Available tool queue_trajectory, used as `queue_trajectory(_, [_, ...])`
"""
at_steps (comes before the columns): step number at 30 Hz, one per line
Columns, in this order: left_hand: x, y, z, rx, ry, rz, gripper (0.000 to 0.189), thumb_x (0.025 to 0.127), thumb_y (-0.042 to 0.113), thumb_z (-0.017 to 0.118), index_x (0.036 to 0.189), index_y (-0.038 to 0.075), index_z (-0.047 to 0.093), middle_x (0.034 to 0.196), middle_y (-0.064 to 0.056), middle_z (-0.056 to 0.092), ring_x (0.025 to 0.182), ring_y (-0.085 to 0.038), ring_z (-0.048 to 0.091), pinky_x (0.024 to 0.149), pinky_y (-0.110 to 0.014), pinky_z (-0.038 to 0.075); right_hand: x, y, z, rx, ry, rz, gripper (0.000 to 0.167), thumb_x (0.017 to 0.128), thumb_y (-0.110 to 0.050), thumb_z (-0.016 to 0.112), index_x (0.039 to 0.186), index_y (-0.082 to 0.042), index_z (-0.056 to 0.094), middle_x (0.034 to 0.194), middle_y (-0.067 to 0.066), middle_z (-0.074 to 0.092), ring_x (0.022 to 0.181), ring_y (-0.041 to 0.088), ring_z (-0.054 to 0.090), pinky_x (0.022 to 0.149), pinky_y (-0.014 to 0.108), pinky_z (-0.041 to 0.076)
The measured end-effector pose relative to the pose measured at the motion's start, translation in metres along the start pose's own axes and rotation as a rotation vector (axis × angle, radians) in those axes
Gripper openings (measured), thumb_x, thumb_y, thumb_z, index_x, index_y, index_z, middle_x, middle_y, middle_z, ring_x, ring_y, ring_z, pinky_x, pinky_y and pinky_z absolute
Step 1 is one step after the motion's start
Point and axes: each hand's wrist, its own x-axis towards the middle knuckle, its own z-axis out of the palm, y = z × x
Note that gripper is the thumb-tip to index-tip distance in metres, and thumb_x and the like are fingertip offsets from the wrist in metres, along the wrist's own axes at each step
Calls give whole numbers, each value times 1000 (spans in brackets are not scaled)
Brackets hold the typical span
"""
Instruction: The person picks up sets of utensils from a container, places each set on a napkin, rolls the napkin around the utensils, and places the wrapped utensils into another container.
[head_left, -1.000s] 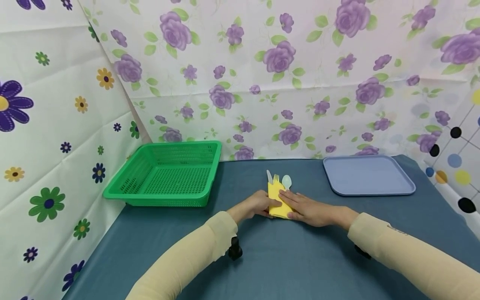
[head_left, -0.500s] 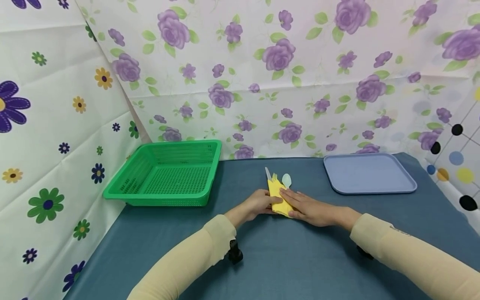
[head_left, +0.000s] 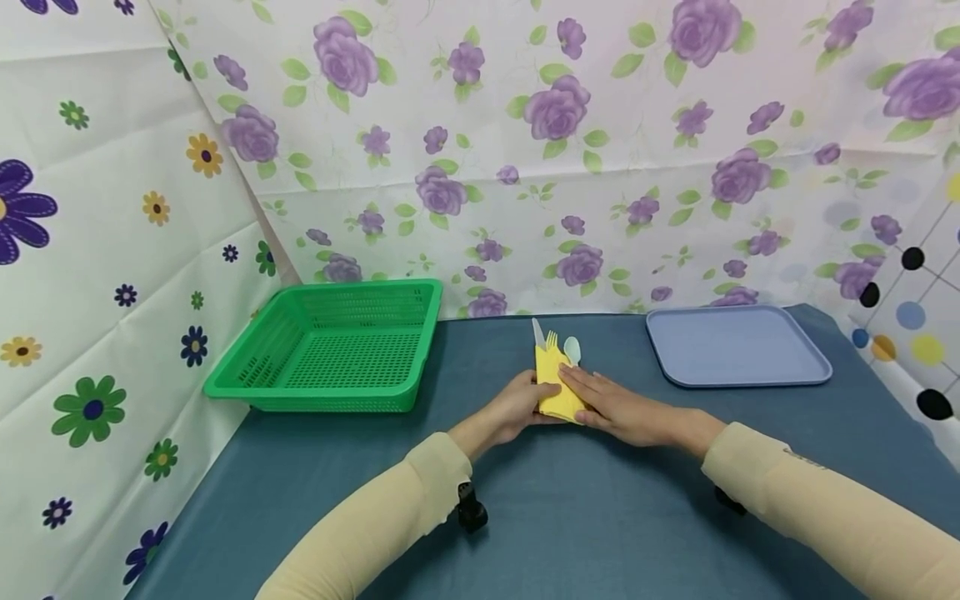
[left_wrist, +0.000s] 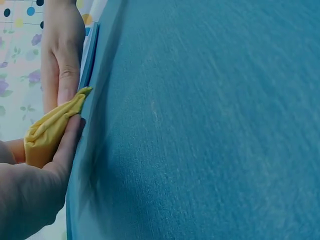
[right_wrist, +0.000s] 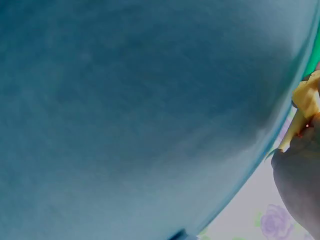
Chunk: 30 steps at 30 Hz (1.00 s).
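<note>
A folded yellow napkin (head_left: 553,390) wraps several pieces of cutlery. A knife (head_left: 538,333), a yellow fork (head_left: 552,340) and a pale spoon (head_left: 572,350) stick out of its far end. My left hand (head_left: 516,408) grips the napkin's left side, thumb on top and fingers beneath. My right hand (head_left: 628,414) lies with straight fingers over the napkin's right part, below the spoon. In the left wrist view, the napkin (left_wrist: 50,135) sits between both hands. The right wrist view catches only part of the napkin (right_wrist: 306,100) and the right hand (right_wrist: 302,180) at its edge.
A green plastic basket (head_left: 322,393) stands at the back left of the blue-covered table (head_left: 570,525). On the back right lies a light blue tray (head_left: 738,346). Flowered cloth (head_left: 480,150) hangs behind and at the left.
The napkin with its cutlery has shifted slightly away from me, and both hands have moved with it. It tilted a little, then straightened. The basket and tray have stayed put.
</note>
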Motion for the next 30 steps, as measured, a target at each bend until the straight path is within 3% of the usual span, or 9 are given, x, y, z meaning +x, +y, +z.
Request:
queue_trajectory(10, [-2,7,0,-41,-11,72,49,110,12,51,156,2,36,132,-15,64,118,-27,68,99,-44,57,-1,-12,-17,-150,5,-19,72,113,-40,44,168,-9,9,175,6,6,161,29,6,127,58,8])
queue_trajectory(19, [-6,8,-2,-102,-45,133,52,109,14,56,156,7,34,136,-13,63,119,-24,68,94,-36,59,-3,-30,-34,-201,-22,-8,74,112,-39,47,168,-9,9,175,6,4,161,29,4,127,58,5])
queue_trajectory(24, [-7,7,-2,-115,-55,189,63,103,7,67,157,8,36,137,-12,64,121,-26,68,95,-37,59,-5,-37,-38,-233,14,-38,73,112,-35,49,167,-5,12,175,11,7,160,33,7,126,61,7])
queue_trajectory(30, [-6,5,-1,-137,-61,233,62,102,3,67,156,8,38,138,-12,64,121,-26,67,96,-37,59,-8,-37,-35,-259,68,-53,74,111,-36,50,168,-8,12,175,6,6,161,28,6,128,56,6])
